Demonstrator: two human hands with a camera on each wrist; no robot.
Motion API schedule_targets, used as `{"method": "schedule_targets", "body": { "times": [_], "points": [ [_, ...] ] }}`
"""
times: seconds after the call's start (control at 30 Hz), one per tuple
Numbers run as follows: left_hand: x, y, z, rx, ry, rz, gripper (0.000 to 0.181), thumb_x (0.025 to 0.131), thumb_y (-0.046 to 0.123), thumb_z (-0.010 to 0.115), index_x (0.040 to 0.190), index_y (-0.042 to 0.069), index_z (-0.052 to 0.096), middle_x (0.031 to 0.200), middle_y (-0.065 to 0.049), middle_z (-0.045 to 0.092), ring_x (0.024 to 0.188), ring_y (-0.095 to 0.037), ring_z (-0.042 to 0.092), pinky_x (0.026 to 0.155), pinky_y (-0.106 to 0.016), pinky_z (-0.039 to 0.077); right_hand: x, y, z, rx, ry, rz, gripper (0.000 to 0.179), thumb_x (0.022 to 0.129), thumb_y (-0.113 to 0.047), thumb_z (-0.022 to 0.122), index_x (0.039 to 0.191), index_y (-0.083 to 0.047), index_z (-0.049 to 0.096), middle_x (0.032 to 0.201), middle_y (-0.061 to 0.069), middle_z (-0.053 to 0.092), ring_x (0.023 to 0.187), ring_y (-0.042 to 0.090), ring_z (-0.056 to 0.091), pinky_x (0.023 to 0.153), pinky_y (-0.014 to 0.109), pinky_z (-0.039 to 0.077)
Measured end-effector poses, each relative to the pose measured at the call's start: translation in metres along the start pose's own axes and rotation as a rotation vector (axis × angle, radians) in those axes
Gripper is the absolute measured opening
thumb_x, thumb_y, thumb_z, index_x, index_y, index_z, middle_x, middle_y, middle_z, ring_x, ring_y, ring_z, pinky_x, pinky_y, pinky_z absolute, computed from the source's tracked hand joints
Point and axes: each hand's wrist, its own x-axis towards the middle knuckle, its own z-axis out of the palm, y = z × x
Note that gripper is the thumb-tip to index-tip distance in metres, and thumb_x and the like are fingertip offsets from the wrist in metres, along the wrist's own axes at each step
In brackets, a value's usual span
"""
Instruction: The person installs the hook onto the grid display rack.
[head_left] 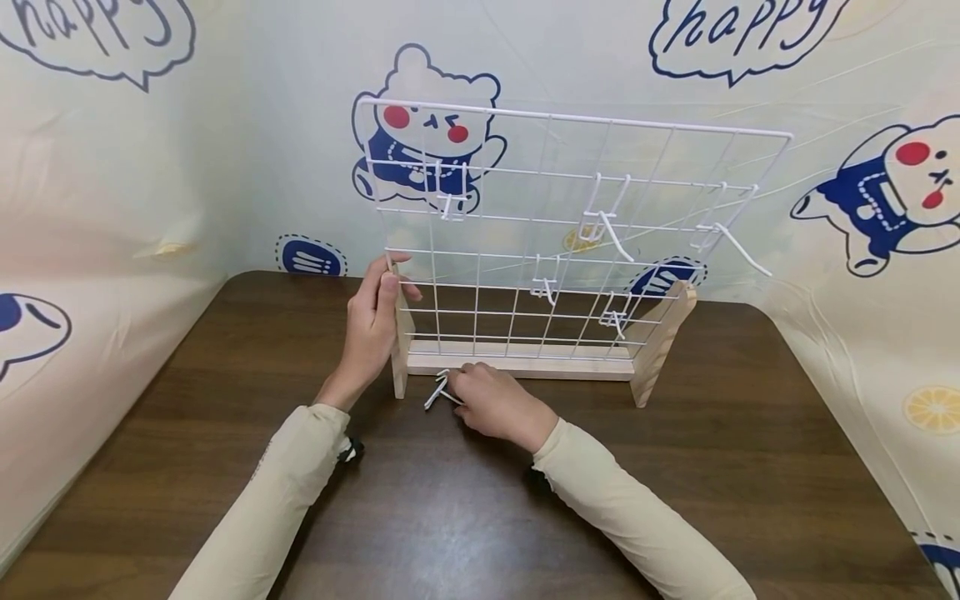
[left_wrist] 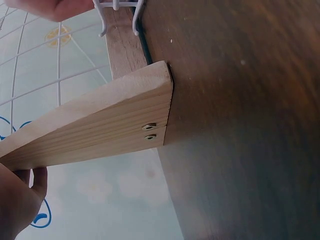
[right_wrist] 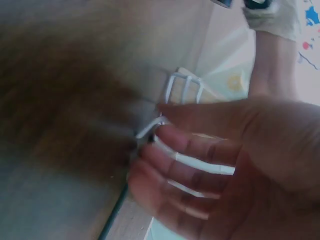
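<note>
A white wire grid [head_left: 577, 117] stands on wooden feet on the table. My left hand [head_left: 367, 321] grips the rack's left wooden side panel [head_left: 400, 367], thumb in front and fingers behind; the left wrist view shows this panel [left_wrist: 115, 115] close up. Low in front of the wooden crossbar [head_left: 562, 367], my right hand [head_left: 495, 404] pinches a white wire hook [head_left: 437, 392] between thumb and fingers. In the right wrist view, the hook's prongs [right_wrist: 185, 90] stick out beyond the thumb, and white wire shows between the curled fingers [right_wrist: 195, 150].
Several white hooks hang on the grid, among them an upper middle hook [head_left: 617, 237] and a lower hook [head_left: 546, 287]. The right wooden side panel [head_left: 660, 346] stands on the brown table [head_left: 420, 517]. A patterned cloth [head_left: 262, 150] hangs behind.
</note>
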Motion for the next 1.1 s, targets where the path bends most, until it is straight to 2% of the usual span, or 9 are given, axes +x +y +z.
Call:
{"method": "schedule_targets", "body": {
  "times": [0.17, 0.3, 0.43, 0.6, 0.77, 1.0, 1.03, 1.1],
  "points": [
    [0.0, -0.001, 0.0, 0.004, 0.003, -0.004, 0.031, 0.108, 0.008, 0.035, 0.131, -0.003, 0.053, 0.088, -0.031, 0.063, 0.086, -0.045, 0.064, 0.082, -0.043, 0.046, -0.001, -0.002, 0.008, -0.121, 0.055, 0.056, 0.006, 0.084, -0.005, 0.071, 0.086, -0.009, 0.068, 0.089, 0.009, 0.064, 0.081, 0.026, 0.063, 0.057, 0.038, 0.053],
    [0.0, -0.001, 0.001, 0.003, 0.003, -0.005, 0.031, 0.108, 0.008, 0.036, 0.131, -0.003, 0.053, 0.088, -0.031, 0.063, 0.087, -0.045, 0.064, 0.081, -0.042, 0.046, -0.001, -0.001, 0.008, -0.127, 0.055, 0.064, 0.005, 0.082, -0.006, 0.072, 0.085, -0.009, 0.069, 0.089, 0.009, 0.063, 0.081, 0.026, 0.062, 0.056, 0.039, 0.053],
    [0.0, -0.001, 0.001, -0.001, 0.003, -0.005, 0.03, 0.108, 0.007, 0.036, 0.131, -0.004, 0.053, 0.088, -0.032, 0.062, 0.086, -0.045, 0.064, 0.082, -0.038, 0.046, 0.0, 0.005, 0.003, -0.074, 0.036, 0.057, 0.005, 0.081, -0.008, 0.07, 0.083, -0.01, 0.066, 0.085, 0.006, 0.062, 0.078, 0.024, 0.062, 0.058, 0.039, 0.052],
    [-0.002, -0.001, 0.001, -0.002, 0.007, -0.009, 0.03, 0.108, 0.006, 0.036, 0.131, -0.005, 0.052, 0.088, -0.033, 0.062, 0.086, -0.047, 0.064, 0.079, -0.027, 0.046, -0.001, 0.015, -0.012, 0.077, 0.063, -0.021, 0.019, 0.082, 0.0, 0.067, 0.072, -0.013, 0.058, 0.072, -0.002, 0.056, 0.067, 0.014, 0.056, 0.057, 0.03, 0.047],
    [-0.002, -0.001, 0.0, 0.002, 0.011, -0.016, 0.03, 0.108, 0.007, 0.036, 0.131, -0.004, 0.052, 0.088, -0.032, 0.062, 0.086, -0.045, 0.064, 0.075, -0.022, 0.045, 0.002, 0.022, -0.019, 0.223, 0.097, -0.11, 0.017, 0.086, 0.001, 0.067, 0.077, -0.012, 0.062, 0.072, -0.005, 0.057, 0.068, 0.009, 0.053, 0.064, 0.024, 0.046],
    [-0.002, -0.001, 0.0, -0.001, 0.005, -0.02, 0.031, 0.108, 0.008, 0.035, 0.131, -0.005, 0.052, 0.089, -0.032, 0.062, 0.087, -0.045, 0.064, 0.074, -0.024, 0.045, 0.011, 0.032, -0.01, 0.552, 0.063, -0.093, 0.005, 0.09, -0.003, 0.069, 0.088, -0.007, 0.068, 0.077, -0.004, 0.066, 0.07, 0.005, 0.061, 0.065, 0.022, 0.049],
    [-0.001, -0.001, 0.0, 0.0, 0.005, -0.018, 0.031, 0.108, 0.008, 0.035, 0.131, -0.005, 0.052, 0.089, -0.032, 0.062, 0.087, -0.045, 0.064, 0.074, -0.024, 0.045, 0.012, 0.034, -0.007, 0.612, 0.049, -0.087, 0.002, 0.09, -0.003, 0.069, 0.091, -0.004, 0.069, 0.078, -0.001, 0.067, 0.07, 0.007, 0.062, 0.064, 0.023, 0.051],
    [-0.001, -0.001, 0.0, -0.001, 0.008, -0.014, 0.031, 0.108, 0.007, 0.035, 0.131, -0.007, 0.052, 0.089, -0.032, 0.062, 0.086, -0.045, 0.064, 0.073, -0.027, 0.046, 0.014, 0.037, -0.002, 0.737, 0.02, -0.074, 0.007, 0.091, -0.002, 0.069, 0.097, 0.001, 0.069, 0.081, 0.005, 0.07, 0.07, 0.014, 0.066, 0.063, 0.029, 0.054]
  ]
}}
